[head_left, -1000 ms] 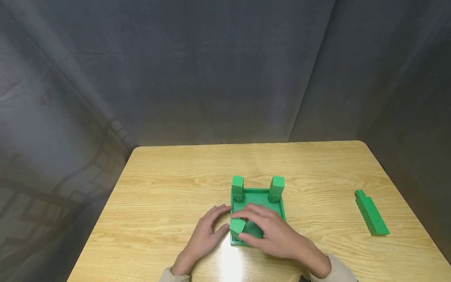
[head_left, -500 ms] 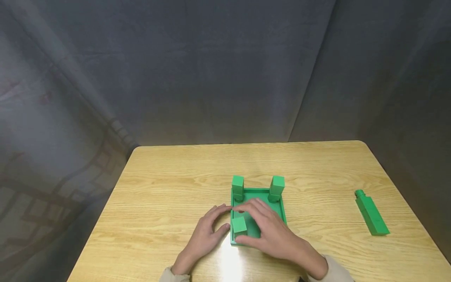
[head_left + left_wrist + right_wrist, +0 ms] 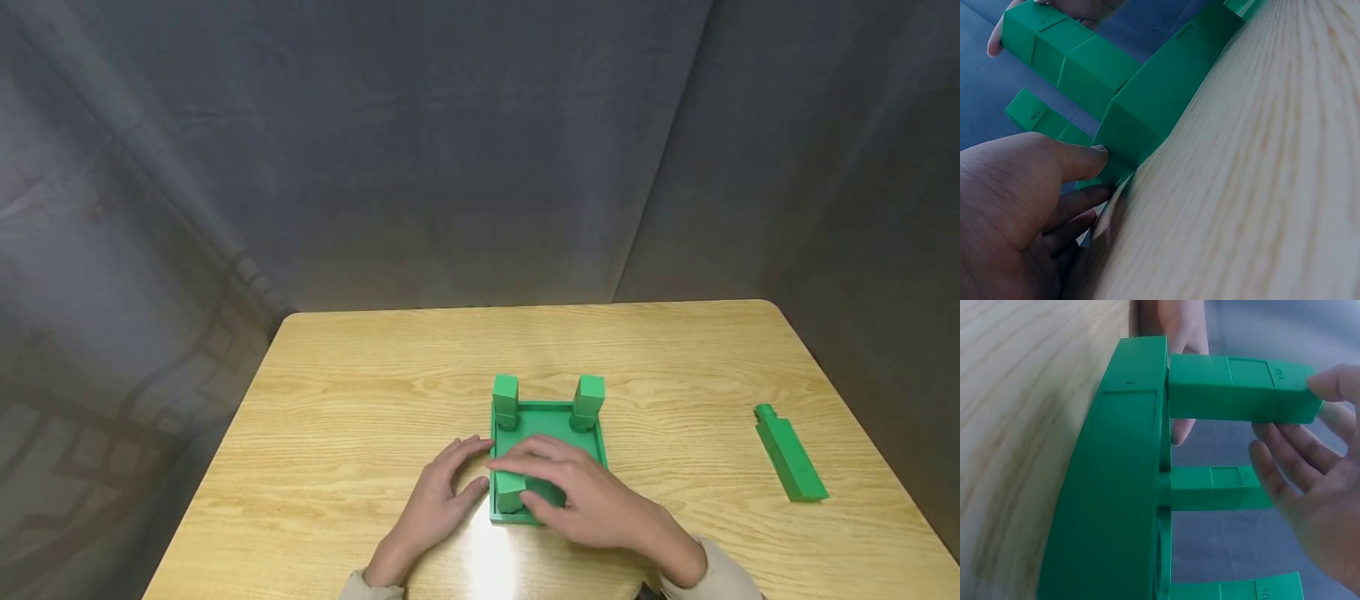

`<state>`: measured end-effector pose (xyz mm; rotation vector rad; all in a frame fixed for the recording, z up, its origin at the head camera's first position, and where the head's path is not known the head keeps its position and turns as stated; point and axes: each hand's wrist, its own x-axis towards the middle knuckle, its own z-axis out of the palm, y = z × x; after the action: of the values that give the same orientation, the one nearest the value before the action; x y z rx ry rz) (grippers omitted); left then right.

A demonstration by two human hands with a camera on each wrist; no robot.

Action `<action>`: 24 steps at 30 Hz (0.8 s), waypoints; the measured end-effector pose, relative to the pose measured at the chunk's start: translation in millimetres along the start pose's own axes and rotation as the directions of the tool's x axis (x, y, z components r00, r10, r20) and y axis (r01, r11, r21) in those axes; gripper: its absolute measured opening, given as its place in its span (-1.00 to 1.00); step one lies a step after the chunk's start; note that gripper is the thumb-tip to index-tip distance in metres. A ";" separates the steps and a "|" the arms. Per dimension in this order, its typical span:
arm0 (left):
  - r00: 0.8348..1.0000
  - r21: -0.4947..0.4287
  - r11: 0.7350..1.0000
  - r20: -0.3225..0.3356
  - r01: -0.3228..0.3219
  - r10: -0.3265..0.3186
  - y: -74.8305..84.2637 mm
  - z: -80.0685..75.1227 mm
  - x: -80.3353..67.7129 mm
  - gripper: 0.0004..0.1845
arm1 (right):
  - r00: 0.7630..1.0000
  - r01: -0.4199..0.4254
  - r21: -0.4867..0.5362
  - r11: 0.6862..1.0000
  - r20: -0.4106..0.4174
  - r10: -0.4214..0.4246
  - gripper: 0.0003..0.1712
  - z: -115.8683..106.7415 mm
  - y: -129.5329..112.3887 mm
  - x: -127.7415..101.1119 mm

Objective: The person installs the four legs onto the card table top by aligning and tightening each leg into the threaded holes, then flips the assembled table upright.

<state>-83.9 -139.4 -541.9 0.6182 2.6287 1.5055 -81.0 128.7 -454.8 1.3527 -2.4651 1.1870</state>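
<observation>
A square green tray-like base (image 3: 543, 429) with a raised rim lies on the table. At its near-left corner stands a square green post (image 3: 512, 490), upright from the base. My right hand (image 3: 592, 492) pinches this post near the top; the right wrist view shows thumb and fingers on opposite sides of the post (image 3: 1241, 387). Against the base's left side rests my left hand (image 3: 438, 500), its thumb (image 3: 1088, 161) touching the base's side (image 3: 1154, 94) near a corner. Two similar posts, back-left (image 3: 506, 396) and back-right (image 3: 590, 396), stand on the far corners.
On the right of the wooden table (image 3: 360, 375) lies a loose green post (image 3: 791, 458) with a threaded-looking end, pointing away. Dark grey cloth (image 3: 465, 167) hangs behind the table and at both sides.
The near-left post has turned about its upright axis between frames. My right fingers have shifted round its top. My left hand, the base and the loose post have stayed in place.
</observation>
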 end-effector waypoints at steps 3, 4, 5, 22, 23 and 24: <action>1.000 0.000 1.000 -0.002 0.002 -0.002 0.0 0.2 -0.2 -0.44 | 0.999 0.021 -0.008 1.000 -0.035 -0.021 -0.41 1.5 0.8 0.9; 1.000 0.002 1.000 -0.001 0.001 -0.001 0.0 0.2 -0.2 -0.44 | 0.999 0.027 -0.012 1.000 -0.047 -0.028 -0.43 2.3 1.0 1.4; 1.000 0.003 1.000 0.000 0.002 -0.002 0.0 0.3 -0.3 -0.44 | 0.998 0.035 -0.020 0.999 -0.059 -0.036 -0.44 3.2 1.3 1.7; 1.000 0.004 1.000 -0.016 0.006 -0.006 -1.3 0.3 -0.4 -0.43 | 0.985 -0.115 -0.043 0.992 -0.132 0.109 -0.38 20.6 -1.7 3.1; 1.000 0.004 1.000 -0.016 0.004 -0.004 -1.5 0.4 -0.5 -0.44 | 0.989 -0.103 -0.045 0.994 -0.110 0.097 -0.36 18.3 -1.6 2.7; 1.000 0.005 1.000 -0.016 0.002 -0.002 -1.7 0.5 -0.6 -0.44 | 0.993 -0.081 -0.051 0.995 -0.088 0.077 -0.36 15.9 -1.2 2.0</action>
<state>-83.8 -139.9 -543.7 0.6063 2.6447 1.5109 -77.0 116.3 -464.3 1.1753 -2.4925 1.1585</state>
